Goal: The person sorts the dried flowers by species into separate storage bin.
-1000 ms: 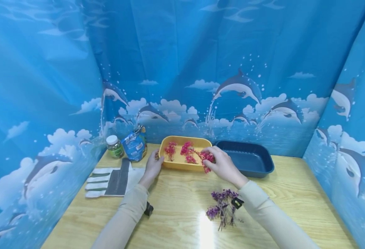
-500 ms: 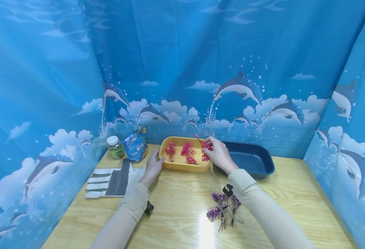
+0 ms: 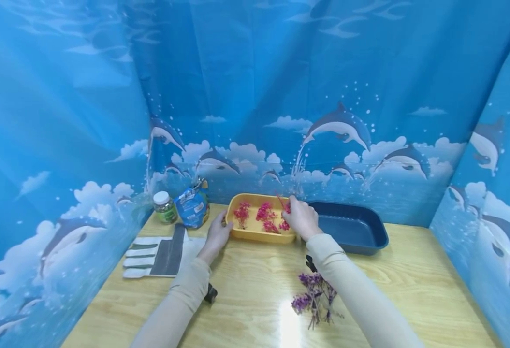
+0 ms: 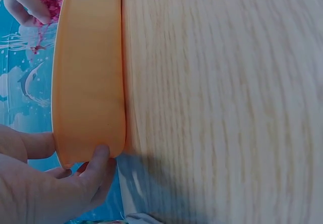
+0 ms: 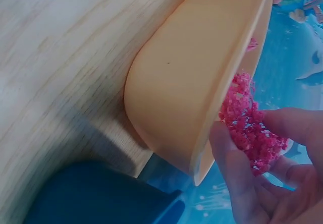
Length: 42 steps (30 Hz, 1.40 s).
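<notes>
Navy tray just beside yellow tray; glove left.

A plain yellow oblong tray sets off vivid pink feathery flower sprigs; the twiggy dried-flower bunch is purple. Dolphins and white clouds pattern the blue fabric curtain.

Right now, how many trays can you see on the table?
2: the yellow tray, held at one end by the left hand, and the dark blue tray, just to its right.
</notes>
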Motion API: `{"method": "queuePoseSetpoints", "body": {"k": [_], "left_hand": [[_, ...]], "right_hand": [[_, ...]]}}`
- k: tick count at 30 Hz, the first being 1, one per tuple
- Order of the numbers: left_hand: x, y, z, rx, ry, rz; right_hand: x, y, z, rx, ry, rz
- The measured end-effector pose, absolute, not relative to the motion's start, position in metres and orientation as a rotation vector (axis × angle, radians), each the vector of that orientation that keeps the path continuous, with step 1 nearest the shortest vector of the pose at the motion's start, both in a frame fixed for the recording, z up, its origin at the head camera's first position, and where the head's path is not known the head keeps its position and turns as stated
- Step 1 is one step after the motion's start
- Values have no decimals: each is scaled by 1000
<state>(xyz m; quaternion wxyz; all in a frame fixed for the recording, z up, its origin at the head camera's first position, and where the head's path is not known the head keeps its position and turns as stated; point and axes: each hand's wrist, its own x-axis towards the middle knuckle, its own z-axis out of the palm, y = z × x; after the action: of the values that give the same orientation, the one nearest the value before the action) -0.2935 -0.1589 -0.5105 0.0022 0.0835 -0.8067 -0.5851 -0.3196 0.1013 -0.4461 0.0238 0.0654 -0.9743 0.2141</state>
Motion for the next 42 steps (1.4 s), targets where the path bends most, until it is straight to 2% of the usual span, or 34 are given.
{"method": "queuePoseSetpoints", "body": {"k": [13,21,32,42], "left_hand": [[-295,-157,-512,280,-2502,-1876],[-294,-154,-511,281,-2503,-1889],[-293,-159,-513,284,-2519,-1852],[-282,-157,-496,209,-2431,-1537]], "right_hand": [[-325,96,-449,235,-2942,343],[-315,107,-436,261,-2891,460],[-305,146,-427,379,-2527,561],[-301,196,-423,237,-2350,702]]}}
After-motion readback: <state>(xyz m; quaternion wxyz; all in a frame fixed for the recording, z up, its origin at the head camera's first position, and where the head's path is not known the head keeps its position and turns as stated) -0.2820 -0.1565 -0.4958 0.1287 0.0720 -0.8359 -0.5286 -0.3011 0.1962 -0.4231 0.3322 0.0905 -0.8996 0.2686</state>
